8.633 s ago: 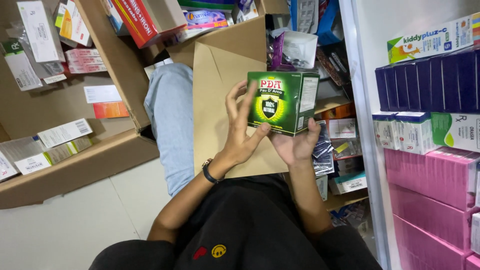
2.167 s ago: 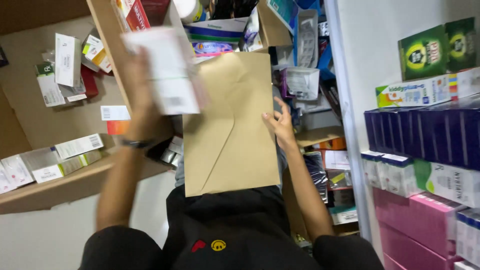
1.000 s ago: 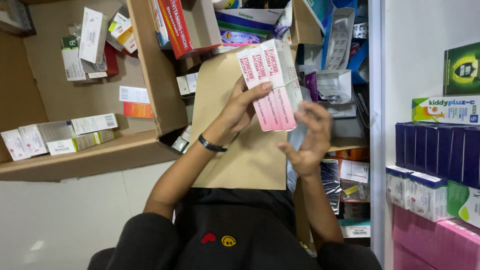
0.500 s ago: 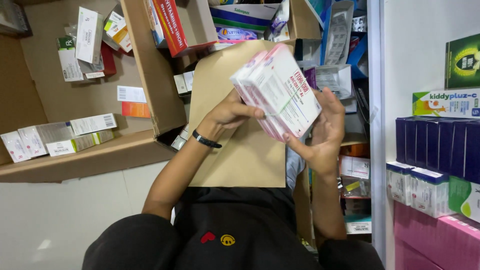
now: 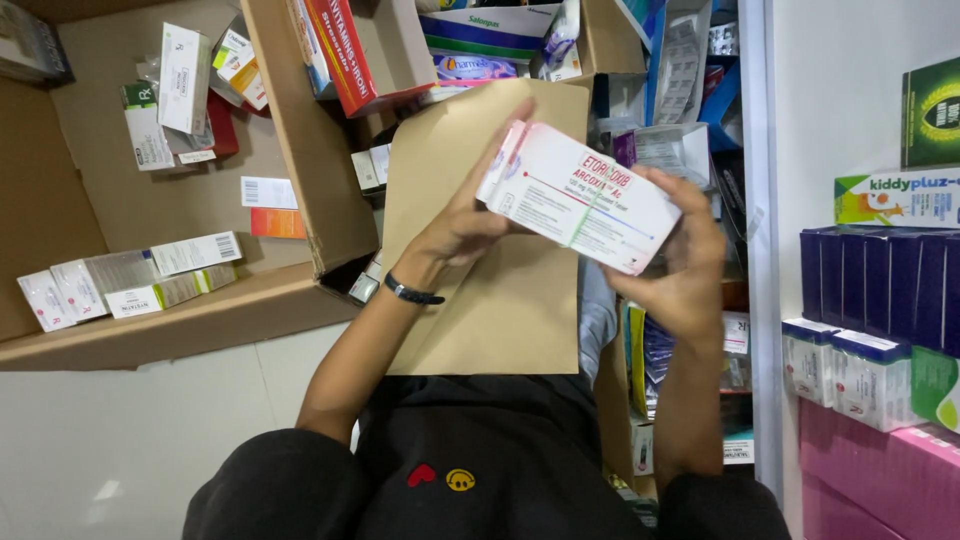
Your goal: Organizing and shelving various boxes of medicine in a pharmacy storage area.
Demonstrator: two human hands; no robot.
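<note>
Cardboard boxes (image 5: 300, 130) full of small medicine packs fill the left and far side of the scene, while a white shelf unit (image 5: 830, 110) on the right carries stacked cartons: dark blue boxes (image 5: 880, 275) in a row, pink boxes (image 5: 880, 470) below them near the lower right corner, and a green box (image 5: 932, 110) at the top right. A pale floor (image 5: 130, 440) shows at the near left. In the middle, both of the person's hands hold up a white and pink medicine box (image 5: 580, 195), which is tilted so that its left end sits higher than its right. The left hand (image 5: 462, 222) grips the box at its left end, with the fingers reaching up behind that end and a black band (image 5: 412, 293) on the wrist. The right hand (image 5: 685, 270) clasps the right end, with fingers curled over the far edge and the palm under the lower corner. Behind the box and the hands lies a large brown envelope (image 5: 490, 300), resting against the person's lap and reaching toward the far boxes; whether the hands touch it cannot be told. The person wears a black top (image 5: 470, 480) with a small red and yellow emblem near the bottom edge of the view. Between the envelope and the shelf unit, more packs and blister strips (image 5: 690, 70) are crammed into a narrow gap.
</note>
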